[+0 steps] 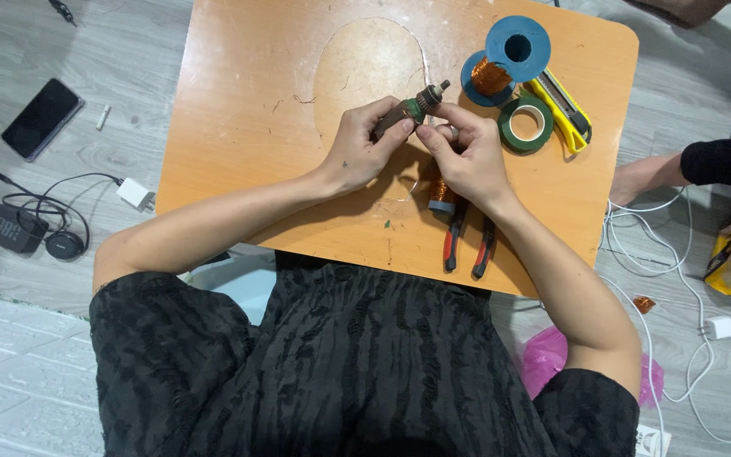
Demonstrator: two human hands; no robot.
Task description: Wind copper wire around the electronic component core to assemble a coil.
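A small motor rotor (416, 106) with green winding insulation and a metal shaft is held over the orange table (247, 101). My left hand (364, 144) grips its left end. My right hand (465, 152) pinches it from the right, fingers at the green part. A thin copper wire runs down from the rotor toward a small copper coil (440, 193) lying under my right wrist. Red-handled pliers (465, 241) rest near the table's front edge, partly hidden by my right forearm.
A blue spool of copper wire (501, 59), a green tape roll (524, 123) and a yellow utility knife (564, 110) lie at the table's back right. On the floor sit a phone (41, 118), a speaker with cables (12, 227), white chargers and a pink bag (547, 355). Another person's arm (678, 169) is at right.
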